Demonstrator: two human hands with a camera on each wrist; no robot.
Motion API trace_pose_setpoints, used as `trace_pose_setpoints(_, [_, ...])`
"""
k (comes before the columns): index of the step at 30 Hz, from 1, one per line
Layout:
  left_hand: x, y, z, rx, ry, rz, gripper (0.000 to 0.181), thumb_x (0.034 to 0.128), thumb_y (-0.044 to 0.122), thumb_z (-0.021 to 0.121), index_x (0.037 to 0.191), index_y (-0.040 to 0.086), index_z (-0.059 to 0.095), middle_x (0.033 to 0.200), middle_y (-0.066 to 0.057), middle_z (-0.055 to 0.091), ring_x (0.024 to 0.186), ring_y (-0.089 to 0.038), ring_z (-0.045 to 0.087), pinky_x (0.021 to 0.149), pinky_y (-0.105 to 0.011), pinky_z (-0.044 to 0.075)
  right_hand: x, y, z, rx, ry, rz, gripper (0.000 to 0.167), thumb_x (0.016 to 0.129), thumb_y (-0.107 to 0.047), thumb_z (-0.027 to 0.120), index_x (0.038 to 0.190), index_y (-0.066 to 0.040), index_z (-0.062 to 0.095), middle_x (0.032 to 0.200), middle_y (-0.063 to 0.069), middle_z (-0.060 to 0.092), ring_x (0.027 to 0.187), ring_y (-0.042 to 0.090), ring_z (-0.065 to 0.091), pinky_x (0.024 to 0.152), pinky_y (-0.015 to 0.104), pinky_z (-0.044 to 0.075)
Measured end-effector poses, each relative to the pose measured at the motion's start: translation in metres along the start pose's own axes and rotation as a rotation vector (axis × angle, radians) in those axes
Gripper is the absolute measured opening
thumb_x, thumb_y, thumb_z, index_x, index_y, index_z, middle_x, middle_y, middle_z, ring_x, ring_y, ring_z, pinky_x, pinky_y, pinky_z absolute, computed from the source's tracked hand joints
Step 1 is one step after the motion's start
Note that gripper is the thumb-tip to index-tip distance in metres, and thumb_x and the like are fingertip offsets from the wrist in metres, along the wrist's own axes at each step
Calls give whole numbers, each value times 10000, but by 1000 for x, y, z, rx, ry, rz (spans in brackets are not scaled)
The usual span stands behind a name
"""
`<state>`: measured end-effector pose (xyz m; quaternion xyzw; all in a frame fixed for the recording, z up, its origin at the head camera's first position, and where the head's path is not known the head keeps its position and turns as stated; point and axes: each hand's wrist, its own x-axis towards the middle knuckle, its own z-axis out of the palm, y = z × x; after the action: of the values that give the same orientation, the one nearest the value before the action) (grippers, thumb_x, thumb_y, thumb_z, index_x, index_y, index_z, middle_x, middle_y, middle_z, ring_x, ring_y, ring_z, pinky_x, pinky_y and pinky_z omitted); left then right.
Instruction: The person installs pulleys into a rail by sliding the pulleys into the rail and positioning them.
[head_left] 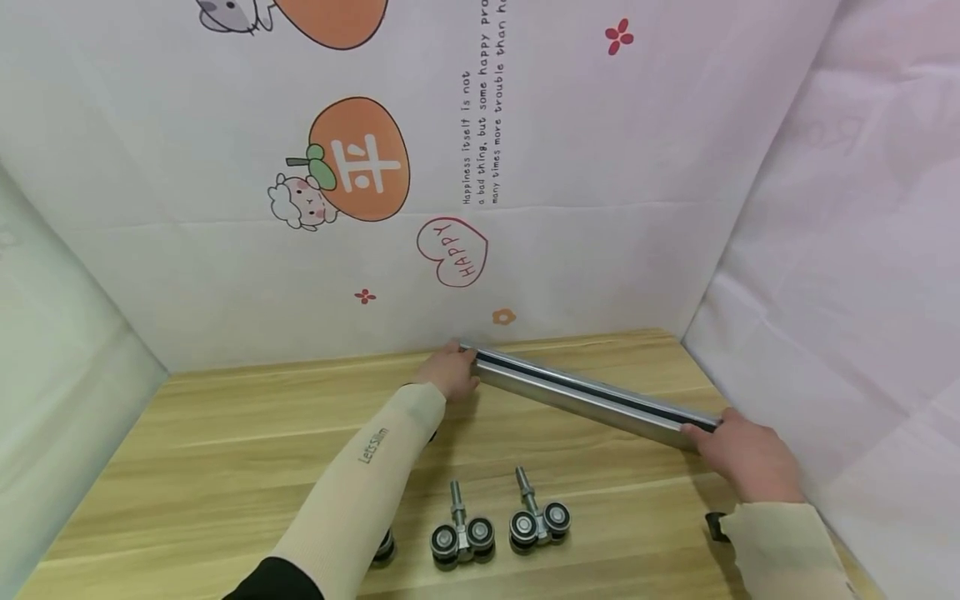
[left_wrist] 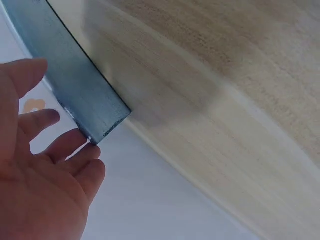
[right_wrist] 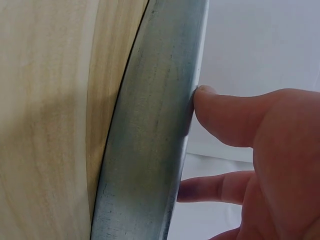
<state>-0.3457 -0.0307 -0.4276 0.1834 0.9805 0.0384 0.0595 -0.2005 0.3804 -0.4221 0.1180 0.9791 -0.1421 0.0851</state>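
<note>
A long silver metal rail with a dark slot along its top lies slantwise at the back right of the wooden table. My left hand holds its far left end. In the left wrist view, bent fingers touch the rail's edge near its cut end. At the near right end, my right hand grips the rail, thumb on the top edge. The right wrist view shows the thumb against that edge, with other fingers partly hidden behind the rail.
Two double-wheeled rollers with upright threaded bolts, one left and one right, stand on the wooden table at the front. Another roller is partly hidden by the left forearm. White printed cloth walls the back and sides.
</note>
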Motion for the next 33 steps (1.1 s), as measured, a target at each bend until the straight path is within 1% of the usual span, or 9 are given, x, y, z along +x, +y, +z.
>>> trace_pose_setpoints(6, [6,-6,10,-9,72,-8,554,994,373,609,1466,99,512,1254,-146,497,1175,-275,462,1030,-362,371,0,0,-1,-2,-12,11,988,869,-790,459,1247,122,423,1075,415,539,959,593,518,708,618,456])
trace_pose_setpoints(8, [9,-10,15,-23,88,-14,542,990,374,618,1454,108,530,1204,-133,485,1112,-267,446,992,-361,385,0,0,0,-11,-19,8,1004,871,-788,459,1265,134,405,1106,420,527,985,599,490,731,639,447])
trace_pose_setpoints(11, [12,-15,20,-60,97,-22,565,980,398,632,1453,105,532,1189,-129,488,1090,-253,427,982,-352,391,2,-1,-1,-15,-26,5,1034,874,-789,452,1289,156,383,1138,424,512,1012,609,454,751,660,435])
trace_pose_setpoints(15, [14,-17,19,-117,102,-25,540,974,399,645,1376,43,587,1215,-143,552,1148,-246,433,1013,-343,389,6,-2,-2,-15,-25,10,1070,874,-800,431,1294,183,378,1159,442,488,1035,627,427,768,679,424])
trace_pose_setpoints(18, [13,-16,16,-138,96,-36,492,976,360,653,1323,14,608,1332,-157,539,1272,-254,418,1057,-348,372,9,-4,0,-18,-16,7,1066,882,-795,422,1280,194,399,1165,448,483,1051,625,422,798,681,419])
trace_pose_setpoints(21, [11,-18,17,-132,112,-42,438,971,317,670,1269,1,617,1304,-163,557,1246,-276,486,1035,-369,406,11,-5,2,-22,9,-16,1030,893,-771,445,1249,196,440,1137,438,511,1039,616,448,804,670,425])
trace_pose_setpoints(25, [10,-22,16,-149,139,-63,457,973,283,672,1314,1,556,1234,-170,594,1138,-303,583,979,-409,456,15,-8,3,-37,54,-61,956,905,-730,490,1173,187,509,1041,405,569,971,594,516,763,641,450])
trace_pose_setpoints(29, [10,-25,11,-159,136,-69,564,978,277,666,1458,51,477,1308,-202,578,1182,-328,568,982,-444,459,17,-9,4,-38,66,-72,943,906,-727,494,1178,175,527,1027,407,575,955,585,533,738,634,461])
trace_pose_setpoints(33, [10,-28,8,-114,123,-53,508,973,298,672,1419,89,551,1239,-178,594,1107,-300,590,937,-439,485,19,-9,5,-30,69,-64,948,898,-732,501,1200,166,521,1034,414,567,956,579,537,730,629,464])
